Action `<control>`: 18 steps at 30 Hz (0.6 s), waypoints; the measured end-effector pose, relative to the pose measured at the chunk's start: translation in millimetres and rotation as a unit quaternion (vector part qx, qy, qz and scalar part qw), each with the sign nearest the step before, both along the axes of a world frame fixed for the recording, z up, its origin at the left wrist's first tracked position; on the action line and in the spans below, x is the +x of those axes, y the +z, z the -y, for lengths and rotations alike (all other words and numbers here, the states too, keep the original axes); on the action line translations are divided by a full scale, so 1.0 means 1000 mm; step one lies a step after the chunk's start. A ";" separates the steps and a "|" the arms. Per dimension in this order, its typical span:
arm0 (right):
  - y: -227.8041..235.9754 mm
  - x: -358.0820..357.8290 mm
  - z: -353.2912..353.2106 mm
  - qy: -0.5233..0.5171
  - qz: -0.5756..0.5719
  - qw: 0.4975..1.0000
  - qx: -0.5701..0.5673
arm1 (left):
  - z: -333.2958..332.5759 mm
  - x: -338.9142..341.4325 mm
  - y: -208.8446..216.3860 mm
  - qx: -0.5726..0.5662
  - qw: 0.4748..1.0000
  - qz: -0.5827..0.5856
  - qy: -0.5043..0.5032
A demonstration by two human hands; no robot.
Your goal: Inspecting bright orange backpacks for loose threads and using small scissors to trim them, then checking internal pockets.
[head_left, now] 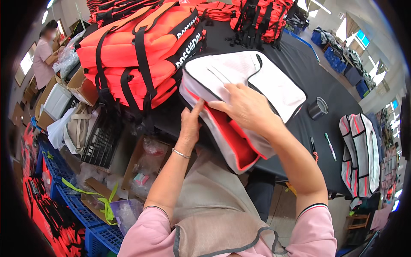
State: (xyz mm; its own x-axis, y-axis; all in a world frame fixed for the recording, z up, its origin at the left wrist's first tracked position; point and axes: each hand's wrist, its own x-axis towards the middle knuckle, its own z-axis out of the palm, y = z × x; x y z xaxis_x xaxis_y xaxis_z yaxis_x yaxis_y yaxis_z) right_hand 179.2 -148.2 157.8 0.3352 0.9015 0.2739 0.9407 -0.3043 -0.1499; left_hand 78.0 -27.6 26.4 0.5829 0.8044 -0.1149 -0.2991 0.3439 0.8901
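A white and light grey bag [274, 88] with black piping lies at the near edge of the black table, seemingly inside out. Its side gapes, showing a red inner face [233, 139]. My left hand [191, 124] is closed on the bag's left edge, with the thumb on top by the red strip. Across the upper panel reaches my right hand [246, 103]; its fingers are spread and touch the white fabric near that same edge. The undersides of both hands are hidden.
Stacked orange-red bags [128, 55] with black straps stand left of the white one. Toward the right are a dark metal cup [318, 108], thread snips [314, 147], a pen [330, 145] and more grey pieces [359, 154]. A blue crate [77, 201] and boxes sit lower left. A person [44, 60] works far left.
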 end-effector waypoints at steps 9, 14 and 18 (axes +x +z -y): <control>0.096 0.134 0.026 -0.036 0.037 0.995 0.088 | -0.016 -0.072 -0.056 0.307 0.904 -0.295 0.024; 0.065 0.113 0.050 0.006 -0.098 0.986 0.137 | 0.019 -0.098 -0.026 0.445 0.817 -0.293 0.220; 0.050 0.036 0.037 0.032 -0.156 0.974 0.160 | 0.041 -0.094 0.005 0.193 0.981 -0.018 0.013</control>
State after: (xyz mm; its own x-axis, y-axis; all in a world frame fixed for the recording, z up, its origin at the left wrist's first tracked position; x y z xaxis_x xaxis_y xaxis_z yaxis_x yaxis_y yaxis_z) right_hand 215.4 -185.5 207.7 0.3922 0.8084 0.4390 0.8501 -0.1362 -0.5088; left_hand -16.4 -68.3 31.8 0.5627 0.8066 0.1810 -0.2698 -0.0278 0.9625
